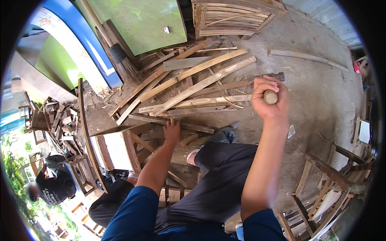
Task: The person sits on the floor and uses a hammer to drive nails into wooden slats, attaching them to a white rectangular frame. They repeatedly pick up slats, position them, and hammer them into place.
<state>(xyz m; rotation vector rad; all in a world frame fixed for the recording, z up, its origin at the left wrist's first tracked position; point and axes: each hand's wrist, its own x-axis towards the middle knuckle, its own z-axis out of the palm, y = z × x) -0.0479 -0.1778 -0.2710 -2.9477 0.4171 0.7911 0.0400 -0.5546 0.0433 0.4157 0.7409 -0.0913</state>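
Observation:
My right hand (271,90) is closed round a hammer, raised over the floor on the right. The round wooden butt of its handle (270,97) points up at me, and the dark hammer head (278,76) shows beyond my knuckles. Lower and to the left, my left hand (173,131) lies with fingers spread on a dark wooden strip (193,126). Below that hand is a wooden frame (136,140) with slats, partly hidden by my forearm and legs.
Long loose boards (205,84) lie piled ahead of my hands. A broom (120,60) leans by a green panel (148,24). Broken wooden chairs (337,176) stand at right. Another person (56,180) is at far left, near scrap wood (60,120).

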